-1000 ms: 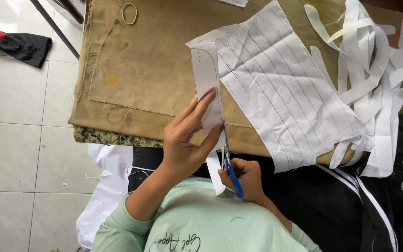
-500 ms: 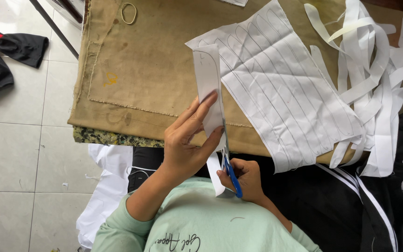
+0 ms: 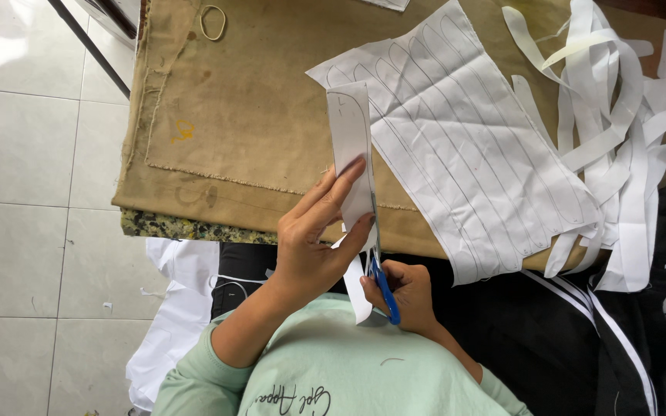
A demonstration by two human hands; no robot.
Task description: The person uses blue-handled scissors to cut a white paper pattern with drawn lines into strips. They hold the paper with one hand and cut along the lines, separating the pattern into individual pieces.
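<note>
- The left hand (image 3: 310, 239) pinches a narrow white paper strip (image 3: 351, 146), holding it upright over the near edge of the bench (image 3: 233, 131).
- The right hand (image 3: 406, 296) is clenched around blue-handled scissors (image 3: 379, 273), blades partway up the strip's right side (the cut looks about half made).
- A heap of cut strips (image 3: 618, 115) lies at the right.
- The marked sheet (image 3: 464, 154) still has many outlined shapes uncut, so much is left.
</note>
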